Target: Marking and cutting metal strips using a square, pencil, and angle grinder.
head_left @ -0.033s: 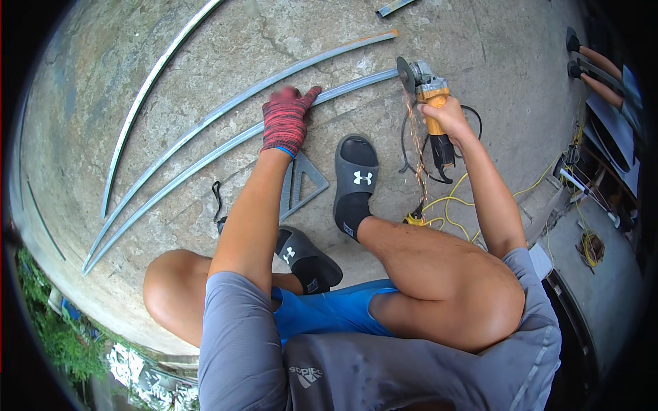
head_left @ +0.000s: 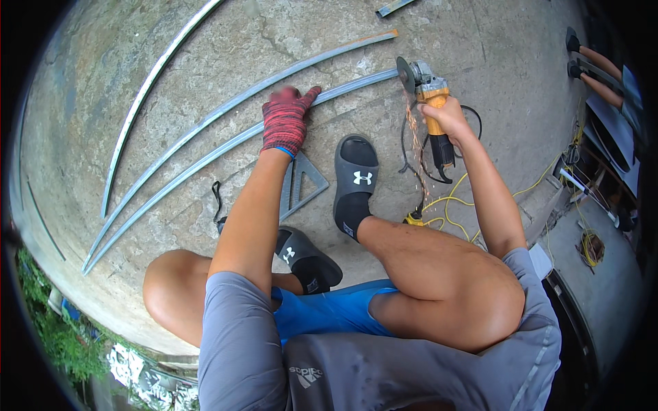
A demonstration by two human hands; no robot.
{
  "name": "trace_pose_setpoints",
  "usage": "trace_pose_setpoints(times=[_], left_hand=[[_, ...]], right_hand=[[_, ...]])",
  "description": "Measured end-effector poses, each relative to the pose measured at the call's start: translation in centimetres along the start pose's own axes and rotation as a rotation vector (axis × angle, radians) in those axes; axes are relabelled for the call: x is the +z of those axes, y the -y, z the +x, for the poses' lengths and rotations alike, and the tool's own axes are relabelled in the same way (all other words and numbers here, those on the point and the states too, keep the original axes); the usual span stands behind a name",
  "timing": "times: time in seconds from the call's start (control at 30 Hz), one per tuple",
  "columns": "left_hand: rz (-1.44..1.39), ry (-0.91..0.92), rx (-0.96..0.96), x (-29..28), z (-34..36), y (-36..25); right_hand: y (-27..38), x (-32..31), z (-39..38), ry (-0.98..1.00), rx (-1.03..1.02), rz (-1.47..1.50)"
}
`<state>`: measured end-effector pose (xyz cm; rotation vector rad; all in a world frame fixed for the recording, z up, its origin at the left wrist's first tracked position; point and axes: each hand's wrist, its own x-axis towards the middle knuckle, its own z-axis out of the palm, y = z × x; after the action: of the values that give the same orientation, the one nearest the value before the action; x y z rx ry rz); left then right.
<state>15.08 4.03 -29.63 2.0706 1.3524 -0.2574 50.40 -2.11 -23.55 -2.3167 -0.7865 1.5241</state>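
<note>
My left hand [head_left: 284, 122], in a red and black knit glove, is closed over a long curved metal bar [head_left: 356, 84] on the concrete floor. One gloved finger points along the bar; the other fingertips are blurred. My bare right hand [head_left: 449, 116] grips an orange and black angle grinder [head_left: 432, 89]. The grinder's disc [head_left: 406, 75] meets the bar's right end. Sparks [head_left: 415, 140] stream down from it toward my feet. Just beyond lies a second curved metal bar [head_left: 329, 55] with a rusty end.
A third curved bar [head_left: 145, 89] lies farther left, a short metal piece [head_left: 394, 7] at the top. Near my sandals are a triangular square [head_left: 317, 176] and a black strap [head_left: 216, 197]. Yellow cord [head_left: 449, 199] runs rightward. Another person's legs [head_left: 602, 63] show at far right.
The spray of sparks has shifted slightly. Both hands, the grinder and the bars stay in place.
</note>
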Motion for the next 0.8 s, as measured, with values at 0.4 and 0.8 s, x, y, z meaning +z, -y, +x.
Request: trace_pose_setpoints(times=[0.4, 0.8], left_hand=[[0.017, 0.002, 0.000, -0.06, 0.00, -0.08], [0.017, -0.006, -0.003, -0.08, -0.06, -0.01]], right_hand=[[0.27, 0.25, -0.24, -0.021, 0.024, 0.006], [0.76, 0.50, -0.45, -0.012, 0.030, 0.026]])
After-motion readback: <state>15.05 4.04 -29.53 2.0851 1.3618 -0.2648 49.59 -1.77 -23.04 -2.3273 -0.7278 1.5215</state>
